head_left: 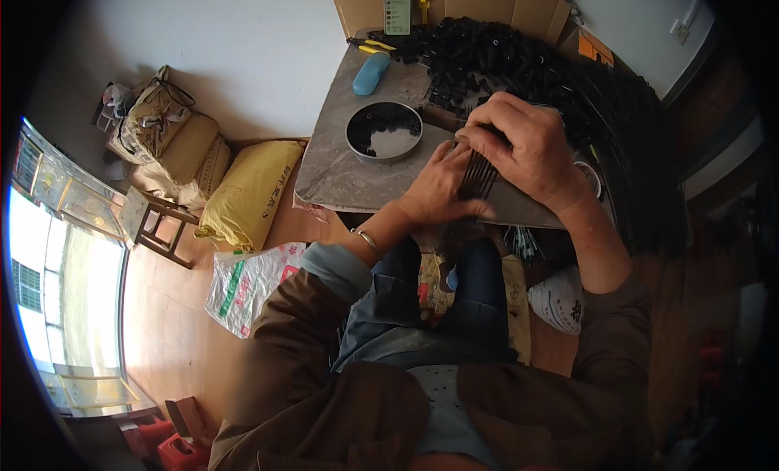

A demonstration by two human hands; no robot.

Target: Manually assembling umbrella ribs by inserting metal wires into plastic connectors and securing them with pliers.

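Note:
Over the front edge of the grey table [329, 183], my left hand [442, 183] is curled beside a bundle of thin black strips [479, 177], its thumb stretched out below them. My right hand [523, 142] is closed in a pinch at the upper part of the same bundle, its fingertips close to those of the left. What exactly lies inside the right fingers is hidden. Left of the hands stands a round metal-rimmed dish [394, 142] with small black pieces in it. Behind the hands lies a large heap of short black tubes [479, 53].
A blue case [371, 73], yellow-handled pliers [375, 47] and a propped phone [398, 10] sit at the back left of the table. Long black strands [625, 130] hang over its right side. A yellow sack [251, 191] and a wooden stool [162, 227] stand on the left.

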